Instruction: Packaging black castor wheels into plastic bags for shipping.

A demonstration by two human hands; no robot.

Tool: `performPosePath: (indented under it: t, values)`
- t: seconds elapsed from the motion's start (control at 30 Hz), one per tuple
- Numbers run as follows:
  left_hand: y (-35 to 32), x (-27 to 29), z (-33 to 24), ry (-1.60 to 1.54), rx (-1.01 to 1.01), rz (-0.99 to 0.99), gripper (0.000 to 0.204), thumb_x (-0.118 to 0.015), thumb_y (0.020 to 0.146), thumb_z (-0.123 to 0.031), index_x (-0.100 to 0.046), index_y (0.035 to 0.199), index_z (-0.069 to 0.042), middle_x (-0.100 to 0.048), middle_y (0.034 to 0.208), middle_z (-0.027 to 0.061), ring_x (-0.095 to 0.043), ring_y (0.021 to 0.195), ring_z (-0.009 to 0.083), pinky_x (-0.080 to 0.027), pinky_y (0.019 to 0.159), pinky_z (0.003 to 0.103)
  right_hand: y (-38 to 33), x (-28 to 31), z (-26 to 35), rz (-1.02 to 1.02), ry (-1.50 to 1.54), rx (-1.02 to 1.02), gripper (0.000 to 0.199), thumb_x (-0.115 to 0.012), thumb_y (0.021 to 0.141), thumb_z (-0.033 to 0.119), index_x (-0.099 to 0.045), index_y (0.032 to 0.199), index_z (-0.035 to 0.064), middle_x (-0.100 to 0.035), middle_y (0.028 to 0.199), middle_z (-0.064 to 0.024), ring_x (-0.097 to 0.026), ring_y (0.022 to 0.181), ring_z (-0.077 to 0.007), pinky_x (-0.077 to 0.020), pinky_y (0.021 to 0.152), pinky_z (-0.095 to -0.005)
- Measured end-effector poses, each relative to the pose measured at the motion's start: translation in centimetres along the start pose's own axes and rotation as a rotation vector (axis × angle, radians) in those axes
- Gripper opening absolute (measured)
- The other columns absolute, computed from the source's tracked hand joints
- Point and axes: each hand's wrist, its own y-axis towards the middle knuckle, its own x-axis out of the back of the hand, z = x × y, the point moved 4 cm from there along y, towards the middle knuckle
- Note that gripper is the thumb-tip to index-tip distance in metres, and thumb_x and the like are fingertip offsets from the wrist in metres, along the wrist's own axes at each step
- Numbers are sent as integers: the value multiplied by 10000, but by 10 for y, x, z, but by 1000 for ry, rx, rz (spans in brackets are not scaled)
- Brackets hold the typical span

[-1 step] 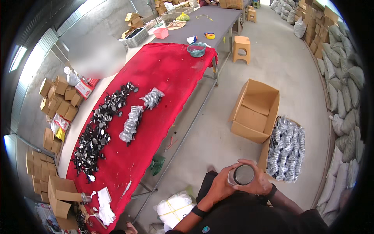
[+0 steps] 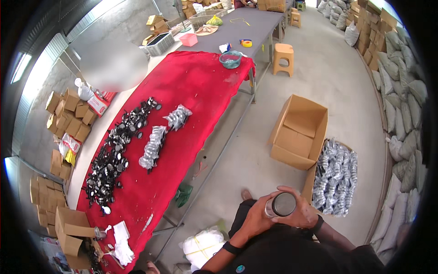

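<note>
Between my left hand (image 2: pixel 260 214) and my right hand (image 2: pixel 301 210) stands a jar (image 2: pixel 284 204) with a round grey lid facing up. The fingers of both hands wrap its sides, close in front of my body. Most of the jar's wall is hidden by my hands. Just beyond my right hand is a carton (image 2: pixel 335 178) packed with rows of plastic-wrapped, shiny round pieces. An open brown cardboard box (image 2: pixel 296 132) sits on the floor against that carton.
Left of me runs a long table with red cloth (image 2: pixel 182 91), bearing a heap of small black parts (image 2: pixel 109 160) and wrapped stacks (image 2: pixel 153 147). A white bundle (image 2: pixel 203 246) lies by the table legs. Farther off are an orange stool (image 2: pixel 284 59) and piled sacks (image 2: pixel 401 105).
The view has shifted slightly, and more of my foot shows beyond my left hand. Both hands keep their hold on the jar.
</note>
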Motion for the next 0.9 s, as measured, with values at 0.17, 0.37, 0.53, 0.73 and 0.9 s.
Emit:
performPosePath:
  t: [0.17,0.37,0.53,0.73,0.9]
  values:
    - [116,58,42,52,88,-1,798,-930,817,-186,-551,1499,-17,-637,1457,231,-619,1371,414,-511,1150,460,133,22,-27,171,-25,-77,977,-1036,725,225,-509,1537,93,-701,1394,-191,-702,1300,-327,-544,1124,-451]
    - [275,146,63,8,-23,84,834,-911,871,-286,-508,1550,-18,-596,1495,245,-591,1401,421,-477,1186,472,305,43,-51,-23,-44,-141,741,-1029,714,211,-671,1335,23,-778,1234,-143,-758,1171,-229,-601,1021,-401]
    - [394,226,89,231,-69,63,859,-912,865,-344,-516,1554,-20,-597,1506,244,-595,1394,423,-483,1179,487,434,74,-83,-141,-138,-129,710,-1003,736,222,-669,1326,11,-787,1184,-134,-767,1115,-213,-612,963,-398]
    - [435,315,210,456,235,32,675,-864,902,-416,-662,1427,-45,-681,1430,223,-650,1319,412,-532,1106,483,578,133,-134,-293,-136,-223,510,-972,766,193,-714,1168,13,-786,1028,-89,-745,1018,-147,-604,903,-356]
    - [408,360,343,494,544,19,646,-775,951,-521,-717,1366,-30,-757,1289,234,-716,1210,427,-567,1042,497,733,216,-199,-397,-66,-142,435,-933,800,147,-712,1158,37,-779,1026,-43,-729,976,-122,-605,894,-345]
